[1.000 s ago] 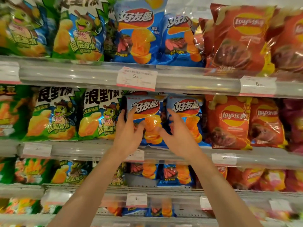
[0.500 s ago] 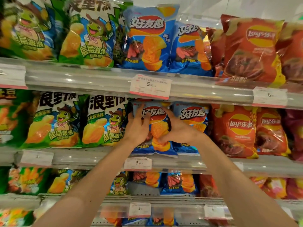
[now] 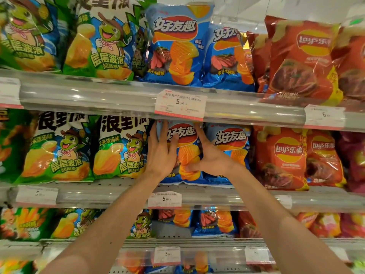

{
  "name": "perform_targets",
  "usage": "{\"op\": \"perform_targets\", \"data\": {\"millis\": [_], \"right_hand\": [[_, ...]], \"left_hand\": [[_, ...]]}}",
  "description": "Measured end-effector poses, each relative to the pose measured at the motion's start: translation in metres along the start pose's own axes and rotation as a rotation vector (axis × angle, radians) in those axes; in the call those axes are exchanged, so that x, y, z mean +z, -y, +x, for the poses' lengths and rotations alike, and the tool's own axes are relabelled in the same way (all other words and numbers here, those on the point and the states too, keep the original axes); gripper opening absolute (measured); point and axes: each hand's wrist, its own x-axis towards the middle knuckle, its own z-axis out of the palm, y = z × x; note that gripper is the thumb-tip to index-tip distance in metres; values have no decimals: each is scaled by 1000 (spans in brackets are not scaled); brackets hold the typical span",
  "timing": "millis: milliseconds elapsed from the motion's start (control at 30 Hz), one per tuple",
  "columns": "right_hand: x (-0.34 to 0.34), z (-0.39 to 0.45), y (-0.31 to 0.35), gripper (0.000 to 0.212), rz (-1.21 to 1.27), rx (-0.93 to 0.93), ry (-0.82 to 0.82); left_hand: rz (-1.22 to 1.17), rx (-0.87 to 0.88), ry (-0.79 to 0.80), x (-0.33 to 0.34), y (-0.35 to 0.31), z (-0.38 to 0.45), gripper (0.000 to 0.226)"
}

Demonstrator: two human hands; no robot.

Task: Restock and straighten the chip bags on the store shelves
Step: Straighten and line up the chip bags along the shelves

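Both hands are on the same blue chip bag point(image 3: 185, 153) on the middle shelf point(image 3: 246, 196), one on each side. The left hand point(image 3: 161, 153) lies flat on the bag's left face, fingers straight and pointing up toward the bag's top corner, so its grip is open and pressing rather than clasping. The right hand point(image 3: 209, 159) comes in from the other side, index finger stretched up along the bag's right edge and thumb laid across the lower front; whether the remaining fingers curl behind the bag is hidden, but the thumb and finger appear to bracket it.

The bag stands upright near the shelf's front, its top tucked just under the price tag point(image 3: 180, 104) of the shelf above, with a matching blue bag point(image 3: 229, 149) touching its right side and a green bag point(image 3: 120, 149) just beside its left.

To square it well, I'd judge the hands should work evenly: ease the bag back until its face lines up with its blue twin, keep the base seated flat on the shelf, and turn the logo straight forward. Light pressure is the thing, since these air-filled bags crumple and the chips inside break. The likely slip is nudging the green bag askew or snagging the top on the rail above.
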Motion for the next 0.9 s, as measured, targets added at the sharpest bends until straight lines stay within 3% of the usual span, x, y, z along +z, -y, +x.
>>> {"op": "perform_targets", "data": {"millis": [167, 367, 500, 633, 700, 800, 900], "right_hand": [[5, -2, -1, 124, 0, -46, -28], [2, -20, -7, 93, -135, -207, -240], [-14, -42, -19, 68, -352, -181, -498], [-34, -64, -32, 61, -450, -5, -560], [-42, -72, -36, 63, -424, 100, -533], [-54, -75, -45, 67, -298, 219, -479], [-63, -68, -56, 76, -133, 239, -417]], "left_hand": [[98, 7, 7, -1, -1, -3, 59], [211, 185, -48, -10, -3, -19, 54], [238, 323, -118, -9, -20, -29, 48], [126, 391, 14, 4, -57, -37, 41], [43, 352, 128, 17, -74, -41, 43], [-132, 152, 317, 42, -90, -40, 55], [-206, 15, 362, 66, -98, -29, 63]]}}
